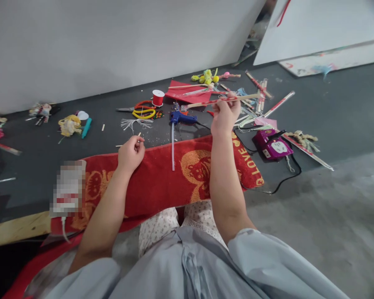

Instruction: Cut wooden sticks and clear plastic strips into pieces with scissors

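Note:
My left hand [131, 153] is closed above the edge of a red towel [156, 178], with a short pale wooden stick [139, 134] poking out between its fingertips. Another bit of thin stick [119, 145] shows just left of that hand. Further right, my right hand [226, 114] is raised over the table, its fingers closed around long chopsticks in a red-printed wrapper [202, 104]. Between the hands lies a blue glue gun [183, 118], a clear glue stick [173, 149] running from it onto the towel. Yellow-and-red-handled scissors [143, 112] and cut white threads [136, 123] lie behind my left hand.
A red ribbon spool [158, 98] stands beside red paper [188, 92]. Several wrapped chopsticks [279, 104] are scattered at right, near a purple power box [272, 145] with a black cord. A phone-like blurred object [68, 187] rests left on the towel; a teal pen [86, 128] lies behind.

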Demonstrator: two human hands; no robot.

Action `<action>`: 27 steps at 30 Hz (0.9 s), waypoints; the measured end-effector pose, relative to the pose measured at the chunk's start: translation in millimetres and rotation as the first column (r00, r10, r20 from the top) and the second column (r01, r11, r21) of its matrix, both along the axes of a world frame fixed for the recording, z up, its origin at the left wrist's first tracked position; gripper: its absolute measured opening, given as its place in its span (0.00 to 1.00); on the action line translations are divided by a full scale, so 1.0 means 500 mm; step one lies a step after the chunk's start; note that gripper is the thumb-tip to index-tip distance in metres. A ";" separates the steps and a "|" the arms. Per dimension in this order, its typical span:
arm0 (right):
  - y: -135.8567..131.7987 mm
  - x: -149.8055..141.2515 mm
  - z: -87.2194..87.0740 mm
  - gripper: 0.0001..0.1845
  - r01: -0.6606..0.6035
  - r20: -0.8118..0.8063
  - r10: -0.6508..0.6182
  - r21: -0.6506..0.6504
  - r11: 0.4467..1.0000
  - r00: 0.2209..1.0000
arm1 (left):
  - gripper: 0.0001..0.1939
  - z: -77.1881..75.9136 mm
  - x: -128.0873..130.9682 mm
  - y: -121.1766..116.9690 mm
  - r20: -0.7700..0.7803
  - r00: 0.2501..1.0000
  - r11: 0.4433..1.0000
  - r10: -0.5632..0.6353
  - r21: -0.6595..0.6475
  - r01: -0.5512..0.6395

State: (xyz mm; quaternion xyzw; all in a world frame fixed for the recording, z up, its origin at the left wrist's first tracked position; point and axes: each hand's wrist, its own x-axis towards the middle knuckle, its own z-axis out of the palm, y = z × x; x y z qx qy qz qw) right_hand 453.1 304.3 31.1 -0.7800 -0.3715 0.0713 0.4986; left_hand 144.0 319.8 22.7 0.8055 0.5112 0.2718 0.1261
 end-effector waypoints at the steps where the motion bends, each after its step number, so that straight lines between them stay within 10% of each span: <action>1: 0.000 -0.018 0.006 0.23 -0.026 -0.167 0.040 0.085 0.996 0.985 | 0.09 -0.001 -0.001 0.000 0.027 1.000 1.000 -0.004 0.020 0.004; 6: -0.010 -0.119 0.027 0.14 -0.306 -0.591 0.428 0.300 0.904 0.684 | 0.13 0.002 -0.003 0.000 0.086 0.989 0.987 -0.120 0.116 0.110; 14: -0.012 -0.183 0.002 0.15 -0.552 -0.644 0.669 0.427 0.716 0.370 | 0.19 0.011 0.009 -0.015 0.043 0.942 0.943 -0.333 -0.010 0.333; 27: -0.006 -0.194 0.004 0.14 -0.429 -0.645 0.616 0.448 0.785 0.453 | 0.16 0.006 0.016 -0.023 0.031 0.946 0.939 -0.324 -0.107 0.326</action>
